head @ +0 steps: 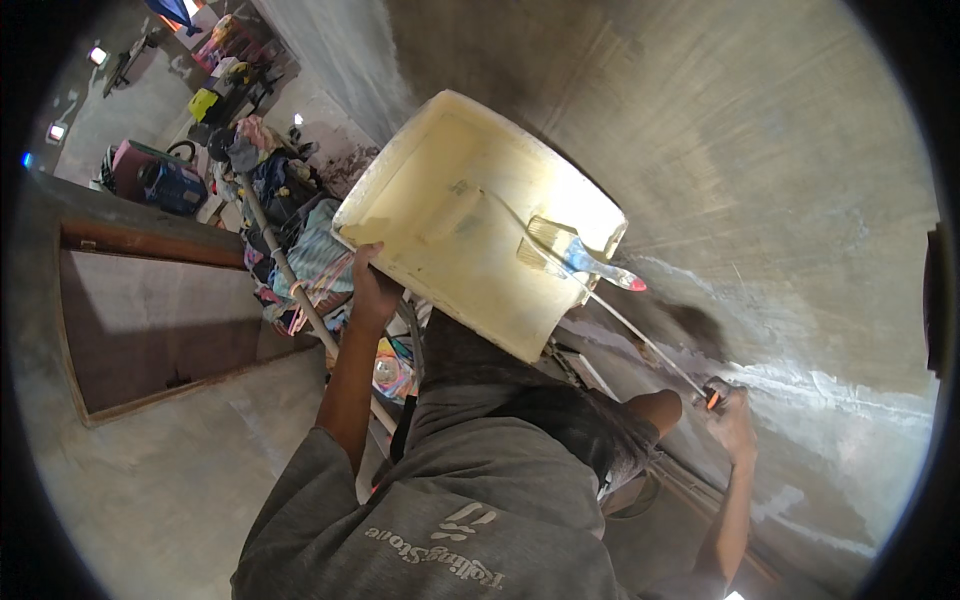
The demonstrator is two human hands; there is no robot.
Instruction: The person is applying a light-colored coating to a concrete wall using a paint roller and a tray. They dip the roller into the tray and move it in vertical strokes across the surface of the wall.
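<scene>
My left hand (375, 289) grips the near left rim of a large pale yellow plastic tub (465, 217), which is tilted so that its inside shows. A flat paintbrush (581, 259) with pale bristles, a blue and white handle and a red tip lies at the tub's right side, its handle sticking out past the rim. To the lower right, my right hand (731, 420) is closed on the black and orange handle of a thin metal rod (645, 337). The rod runs up into the tub, passing by the brush; its far end is hard to make out.
A bare plastered wall (750, 172) with white streaks rises at the right. Behind my left hand, a pole (281, 259) slants past heaped clothes (315, 247). A wooden-framed door (165, 322) is at the left. A blue container (176, 187) and other household things stand farther back.
</scene>
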